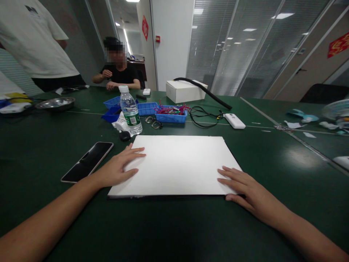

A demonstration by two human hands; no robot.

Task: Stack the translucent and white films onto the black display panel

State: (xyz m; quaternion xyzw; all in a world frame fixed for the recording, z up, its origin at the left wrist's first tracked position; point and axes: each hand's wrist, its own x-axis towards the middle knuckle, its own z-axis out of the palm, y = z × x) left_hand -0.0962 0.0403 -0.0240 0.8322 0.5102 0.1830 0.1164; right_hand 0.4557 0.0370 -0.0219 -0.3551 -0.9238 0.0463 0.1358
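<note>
A flat white board with a dark edge lies on the green table in front of me. My left hand rests on its left side, fingers spread. My right hand lies at the board's lower right corner, fingers stretched over the surface and the thumb at the near edge. Left of my left hand is a smartphone with a dark screen. Behind the board's far left corner stand a water bottle with a white cap and a small black rounded object.
Behind the board are blue trays, one with red wires, a pair of glasses, a white box and a black cable leading to a white device. A metal dish sits left. Two people are across the table.
</note>
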